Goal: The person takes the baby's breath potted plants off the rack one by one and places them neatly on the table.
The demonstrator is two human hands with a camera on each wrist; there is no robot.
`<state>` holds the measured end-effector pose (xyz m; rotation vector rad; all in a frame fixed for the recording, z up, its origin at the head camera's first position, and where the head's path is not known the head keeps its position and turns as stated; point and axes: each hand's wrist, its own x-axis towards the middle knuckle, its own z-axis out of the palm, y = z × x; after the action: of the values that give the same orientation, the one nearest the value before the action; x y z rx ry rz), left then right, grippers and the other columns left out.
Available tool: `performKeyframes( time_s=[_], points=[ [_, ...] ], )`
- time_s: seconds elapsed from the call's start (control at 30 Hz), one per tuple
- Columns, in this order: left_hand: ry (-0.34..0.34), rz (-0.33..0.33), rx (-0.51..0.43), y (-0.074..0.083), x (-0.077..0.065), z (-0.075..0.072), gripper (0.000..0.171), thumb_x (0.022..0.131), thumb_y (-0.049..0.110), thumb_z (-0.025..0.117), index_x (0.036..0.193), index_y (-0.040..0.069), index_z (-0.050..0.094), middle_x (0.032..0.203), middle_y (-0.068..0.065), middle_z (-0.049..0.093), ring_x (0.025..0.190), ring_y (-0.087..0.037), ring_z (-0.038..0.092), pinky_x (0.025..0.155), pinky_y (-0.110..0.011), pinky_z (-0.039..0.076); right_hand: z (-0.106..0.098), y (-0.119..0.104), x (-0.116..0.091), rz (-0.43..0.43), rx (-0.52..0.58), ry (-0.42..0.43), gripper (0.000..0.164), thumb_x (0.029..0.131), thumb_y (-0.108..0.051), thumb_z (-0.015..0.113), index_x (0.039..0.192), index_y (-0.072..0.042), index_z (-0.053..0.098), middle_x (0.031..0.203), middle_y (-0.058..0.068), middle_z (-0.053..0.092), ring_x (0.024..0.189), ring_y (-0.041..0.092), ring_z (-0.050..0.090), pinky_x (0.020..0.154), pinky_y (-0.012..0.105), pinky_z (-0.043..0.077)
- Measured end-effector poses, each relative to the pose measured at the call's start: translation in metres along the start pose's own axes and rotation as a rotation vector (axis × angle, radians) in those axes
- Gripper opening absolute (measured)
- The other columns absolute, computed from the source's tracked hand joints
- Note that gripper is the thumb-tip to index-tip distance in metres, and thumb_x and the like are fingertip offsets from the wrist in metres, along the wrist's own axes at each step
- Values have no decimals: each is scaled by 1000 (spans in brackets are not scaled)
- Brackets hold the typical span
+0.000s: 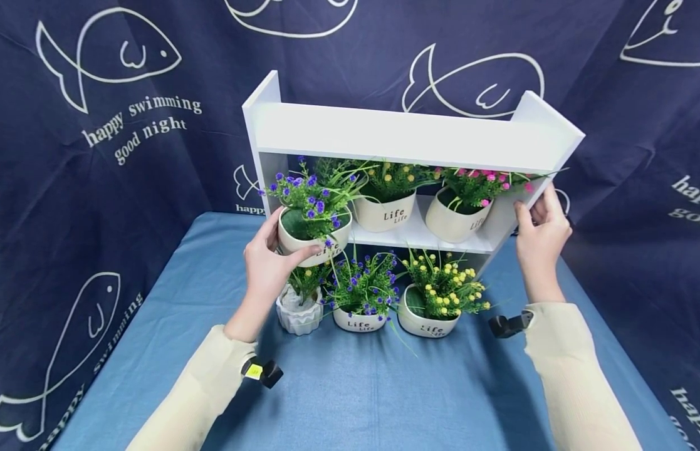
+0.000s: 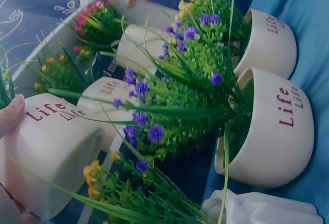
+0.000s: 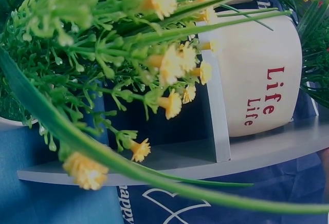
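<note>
My left hand [image 1: 264,262] grips a white oval flowerpot [image 1: 343,237] of purple flowers at the left end of the white shelf unit [image 1: 395,133]. In the left wrist view, the same pot [image 2: 54,152] shows its "Life" lettering beside my thumb. On the right, my right hand [image 1: 543,241] holds the edge of the unit's side panel, thumb in front; some fingers are hidden behind it. Two similar pots stand on the middle board: one with yellow flowers [image 1: 386,216], one with pink flowers [image 1: 457,219]. Whether the held pot touches the board, I cannot tell.
In front of the unit, on the blue cloth [image 1: 372,388], stand a fluted white pot [image 1: 299,314], a pot of purple flowers [image 1: 358,321] and a pot of yellow flowers [image 1: 428,324]. A dark blue fish-print curtain [image 1: 158,188] hangs behind.
</note>
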<state>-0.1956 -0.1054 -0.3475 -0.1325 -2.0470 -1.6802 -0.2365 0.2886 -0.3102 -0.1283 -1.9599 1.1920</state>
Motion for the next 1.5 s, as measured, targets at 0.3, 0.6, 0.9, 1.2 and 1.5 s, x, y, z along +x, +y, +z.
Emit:
performKeyframes(
  time_s=[0.3, 0.6, 0.9, 1.2, 1.5],
  points=[
    [-62, -6, -70, 13, -12, 1, 84, 65, 7, 89, 140, 7, 51, 139, -11, 58, 127, -19, 57, 100, -14, 46, 0, 1, 1, 8, 18, 1, 57, 90, 0, 62, 139, -29, 53, 130, 13, 62, 113, 6, 64, 94, 19, 52],
    [-130, -32, -104, 28, -24, 6, 86, 61, -2, 88, 139, 2, 51, 138, -16, 57, 128, -25, 56, 101, -16, 46, -1, 1, 0, 25, 5, 0, 56, 91, -2, 61, 138, -31, 53, 130, 12, 61, 110, 4, 65, 90, 16, 53],
    [-224, -70, -104, 43, -38, 13, 83, 62, -2, 88, 137, 2, 53, 139, -12, 57, 131, -23, 53, 105, -21, 43, -2, 0, 1, 21, 19, -2, 53, 89, -2, 63, 135, -28, 57, 127, 15, 63, 107, 1, 65, 89, 15, 53],
    [-313, -81, -117, 47, -52, 23, 81, 63, 0, 87, 136, 3, 54, 140, -13, 56, 132, -24, 51, 109, -26, 41, -3, 0, 5, 29, 74, -21, 55, 87, 1, 65, 135, -25, 57, 128, 17, 63, 108, 3, 66, 89, 14, 53],
    [-387, -81, -156, 44, -70, 35, 77, 61, 3, 89, 132, 7, 58, 132, -10, 63, 127, -20, 56, 108, -25, 42, -4, 3, 4, 38, 92, -21, 55, 87, 0, 65, 135, -25, 57, 129, 17, 62, 110, 6, 66, 89, 15, 53]
  ],
)
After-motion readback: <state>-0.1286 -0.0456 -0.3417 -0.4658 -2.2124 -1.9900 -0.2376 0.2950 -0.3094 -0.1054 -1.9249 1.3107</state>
